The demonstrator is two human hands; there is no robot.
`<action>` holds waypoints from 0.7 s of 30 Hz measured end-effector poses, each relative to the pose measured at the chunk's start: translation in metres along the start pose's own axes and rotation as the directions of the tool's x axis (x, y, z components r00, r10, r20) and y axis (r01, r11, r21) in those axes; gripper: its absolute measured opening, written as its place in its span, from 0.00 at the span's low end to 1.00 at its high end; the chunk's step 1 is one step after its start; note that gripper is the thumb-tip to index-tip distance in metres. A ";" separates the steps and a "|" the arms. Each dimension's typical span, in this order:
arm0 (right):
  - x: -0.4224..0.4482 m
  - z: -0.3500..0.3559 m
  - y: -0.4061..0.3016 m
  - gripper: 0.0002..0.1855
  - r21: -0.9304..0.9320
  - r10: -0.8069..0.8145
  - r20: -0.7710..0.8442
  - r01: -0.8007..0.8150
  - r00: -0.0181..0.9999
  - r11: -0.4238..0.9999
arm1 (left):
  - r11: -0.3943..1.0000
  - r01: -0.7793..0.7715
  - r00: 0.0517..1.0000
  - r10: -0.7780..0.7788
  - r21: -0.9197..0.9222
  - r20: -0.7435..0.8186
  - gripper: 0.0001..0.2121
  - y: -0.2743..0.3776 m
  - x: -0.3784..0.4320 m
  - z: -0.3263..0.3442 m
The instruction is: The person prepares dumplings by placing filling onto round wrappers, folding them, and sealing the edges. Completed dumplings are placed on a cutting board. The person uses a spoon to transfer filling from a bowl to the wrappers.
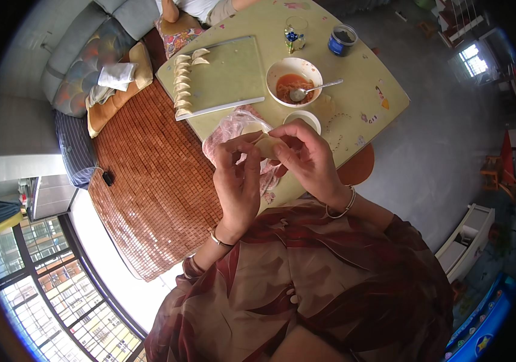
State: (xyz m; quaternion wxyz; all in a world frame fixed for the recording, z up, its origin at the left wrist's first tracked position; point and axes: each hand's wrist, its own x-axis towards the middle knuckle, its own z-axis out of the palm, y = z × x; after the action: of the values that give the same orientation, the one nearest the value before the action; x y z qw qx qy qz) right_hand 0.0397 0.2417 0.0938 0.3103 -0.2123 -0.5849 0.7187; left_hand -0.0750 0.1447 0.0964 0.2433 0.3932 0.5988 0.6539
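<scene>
Between my left hand (239, 176) and my right hand (310, 158) a folded dumpling (268, 145) is pinched by the fingertips of both. Just beyond them lies a clear plastic bag (235, 122) on a pink patterned cloth (212, 140), with pale rounds partly hidden inside. A small white bowl (303, 116) stands behind my right hand, its contents hidden. Farther back, a white bowl (276, 68) holds reddish filling (290, 83) and a metal spoon (301, 93). Several shaped dumplings (182, 86) line the left side of a tray (226, 105).
On the table (353, 104) stand a drinking glass (296, 34) with blue decoration and a blue jar (342, 40). Another person (194, 7) sits at the far edge. A sofa with a woven brown mat (153, 172) is at the left, a rounded brown seat (358, 167) at the right.
</scene>
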 end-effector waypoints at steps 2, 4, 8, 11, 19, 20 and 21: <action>-0.001 0.000 -0.001 0.08 0.043 0.036 0.014 -0.037 0.999 0.998 | 1.000 -0.010 1.000 0.010 0.001 0.001 0.06 0.002 0.001 0.001; -0.001 -0.001 0.000 0.09 0.042 0.028 0.036 -0.029 0.999 0.999 | 1.000 -0.016 1.000 0.016 -0.005 0.001 0.06 0.003 0.000 0.001; -0.001 -0.002 0.002 0.09 -0.036 -0.048 0.042 0.050 0.998 0.998 | 1.000 -0.021 1.000 0.021 0.006 0.010 0.06 0.002 -0.001 0.001; -0.001 -0.002 -0.001 0.09 -0.021 -0.024 0.048 0.025 0.999 0.999 | 0.999 -0.032 0.999 0.032 0.029 0.015 0.06 0.004 -0.001 0.000; -0.002 -0.003 -0.001 0.08 0.039 0.011 0.065 -0.014 0.998 0.999 | 0.996 -0.071 0.997 0.069 0.054 0.025 0.07 0.001 -0.002 0.001; -0.001 -0.003 -0.001 0.08 0.034 0.015 0.060 -0.017 0.998 0.999 | 0.997 -0.067 0.997 0.065 0.047 0.028 0.07 0.002 -0.003 0.002; -0.001 -0.003 -0.002 0.08 0.029 0.018 0.055 -0.020 0.998 0.999 | 0.997 -0.063 0.998 0.062 0.040 0.031 0.07 0.002 -0.003 0.003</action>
State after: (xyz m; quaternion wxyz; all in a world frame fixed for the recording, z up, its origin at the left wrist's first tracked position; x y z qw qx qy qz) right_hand 0.0428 0.2430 0.0947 0.2904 -0.1933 -0.5807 0.7356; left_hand -0.0709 0.1435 0.0978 0.2235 0.4263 0.5957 0.6430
